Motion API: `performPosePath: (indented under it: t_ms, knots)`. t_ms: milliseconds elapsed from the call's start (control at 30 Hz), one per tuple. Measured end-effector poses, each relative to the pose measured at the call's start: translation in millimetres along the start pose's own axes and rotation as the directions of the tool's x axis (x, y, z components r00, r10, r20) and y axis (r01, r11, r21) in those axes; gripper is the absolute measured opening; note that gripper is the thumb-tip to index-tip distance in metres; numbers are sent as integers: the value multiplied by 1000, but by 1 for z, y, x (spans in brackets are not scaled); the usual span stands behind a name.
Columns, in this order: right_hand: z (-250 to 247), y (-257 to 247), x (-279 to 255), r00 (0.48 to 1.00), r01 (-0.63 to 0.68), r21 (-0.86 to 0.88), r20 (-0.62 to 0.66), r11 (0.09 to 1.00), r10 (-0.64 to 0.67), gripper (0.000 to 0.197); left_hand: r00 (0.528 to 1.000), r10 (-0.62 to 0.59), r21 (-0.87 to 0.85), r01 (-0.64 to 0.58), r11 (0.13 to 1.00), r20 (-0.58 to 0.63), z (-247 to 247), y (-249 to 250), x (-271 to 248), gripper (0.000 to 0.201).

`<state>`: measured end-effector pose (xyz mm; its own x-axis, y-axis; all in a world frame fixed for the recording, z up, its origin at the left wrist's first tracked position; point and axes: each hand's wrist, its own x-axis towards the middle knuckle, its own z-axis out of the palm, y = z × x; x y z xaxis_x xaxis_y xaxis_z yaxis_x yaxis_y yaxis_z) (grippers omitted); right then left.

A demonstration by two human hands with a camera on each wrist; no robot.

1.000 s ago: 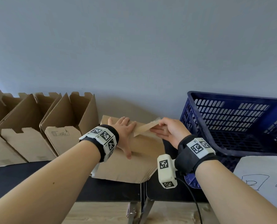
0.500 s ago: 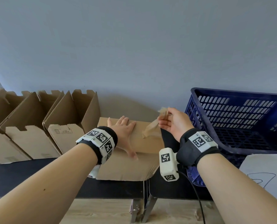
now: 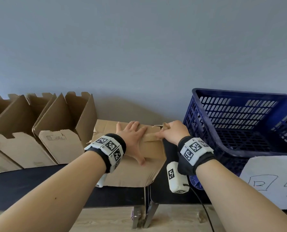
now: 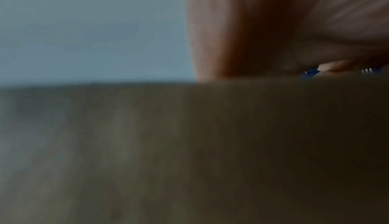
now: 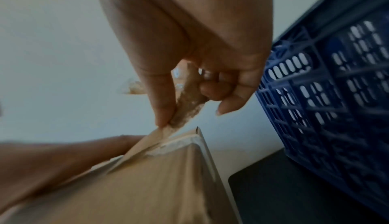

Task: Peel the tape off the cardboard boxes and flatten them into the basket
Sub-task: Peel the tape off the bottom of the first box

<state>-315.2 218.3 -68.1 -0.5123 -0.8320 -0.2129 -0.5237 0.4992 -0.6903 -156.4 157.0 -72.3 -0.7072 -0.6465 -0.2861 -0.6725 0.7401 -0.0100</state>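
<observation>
A closed cardboard box lies on the dark table in front of me. My left hand presses flat on its top with spread fingers; in the left wrist view only blurred cardboard and palm show. My right hand pinches a strip of brown tape between thumb and fingers at the box's far right corner. The strip is partly lifted and still joined to the box top. The blue plastic basket stands to the right, tilted toward me.
Several open cardboard boxes stand in a row at the left against the grey wall. A white paper sheet with handwriting lies at the right front. The table's front edge runs just below my wrists.
My right hand has moved with the tape strip from above the box down to its far right corner. The left hand stays pressed on the box top.
</observation>
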Motion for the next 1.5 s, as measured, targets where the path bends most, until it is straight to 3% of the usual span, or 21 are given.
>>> performPosePath:
  t_ms: [133, 300, 433, 600, 700, 833, 933, 1067, 1133, 1233, 1300, 1367, 1500]
  knots:
    - [-7, 14, 4, 996, -81, -65, -46, 995, 78, 16, 1000, -3, -41, 2, 999, -20, 6, -7, -1, 125]
    - [-21, 31, 8, 965, -192, -186, -213, 964, 151, 21, 1000, -26, -105, 24, 994, -10, 8, -23, -1, 126]
    - [-4, 45, 10, 936, -267, -51, -250, 962, 247, 24, 1000, -24, -123, 22, 992, -19, 7, -17, 1, 123]
    - [13, 54, -7, 936, -324, -56, -162, 944, 312, 5, 999, -21, -142, 15, 990, -40, 11, -21, -4, 122]
    - [17, 56, -11, 942, -308, 6, -135, 951, 306, 21, 999, -16, -145, 9, 989, -45, 11, -20, -8, 120]
    - [15, 60, -8, 925, -316, 83, -194, 945, 326, 19, 999, -13, -157, 7, 988, -39, 12, -18, -13, 119]
    - [3, 47, -3, 909, -247, 287, -261, 925, 324, 21, 999, -19, -170, 12, 985, -38, 12, -16, -14, 118]
    - [-24, 20, 0, 957, -76, 639, -170, 765, 237, 33, 998, -37, -185, 28, 982, -45, 12, -17, -16, 120]
    - [-32, 14, -1, 957, -70, 756, -134, 651, 257, 38, 997, -44, -196, 31, 980, -61, 11, -20, -16, 121]
    - [-34, 15, -3, 958, -109, 825, -63, 555, 281, 41, 994, -55, -213, 35, 976, -90, 9, -27, -18, 121]
    - [-34, 17, -2, 961, -100, 831, -62, 547, 271, 43, 991, -60, -222, 32, 974, -121, 4, -29, -20, 120]
    - [-36, 18, -2, 947, -94, 889, -59, 448, 316, 42, 986, -56, -247, 16, 969, -156, -3, -28, -21, 120]
    - [-38, 18, -4, 967, -59, 942, -28, 330, 253, 44, 975, -50, -246, -4, 969, -215, -13, -28, -26, 120]
